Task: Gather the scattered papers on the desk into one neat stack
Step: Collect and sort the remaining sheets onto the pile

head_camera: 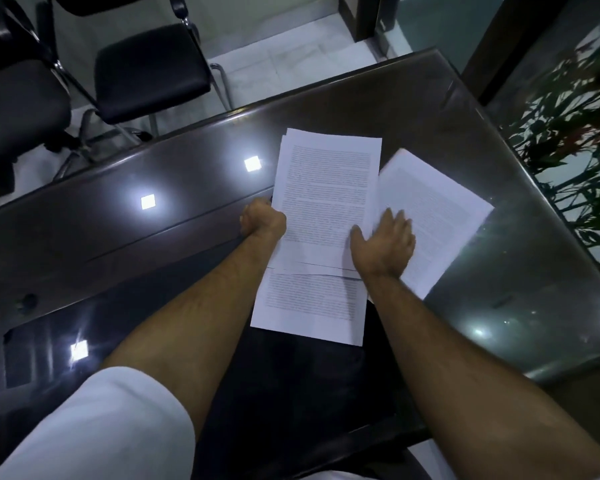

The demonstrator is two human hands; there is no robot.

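**Three clumps of paper, one stack still to make**

Several sheets remain fanned on the desk (430,109): a middle pile (326,188), a lower sheet (309,306), and a skewed page (437,209) to the right. The left hand (262,221), fingers curled, grips the pile's left edge (fingertips hidden). The right hand (383,244) lies flat, fingers spread, on the skewed page. Next, likely: slide that page under or onto the pile and square the edges.

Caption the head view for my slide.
Left hand grips the paper pile's edge; right hand lies flat on an angled sheet.
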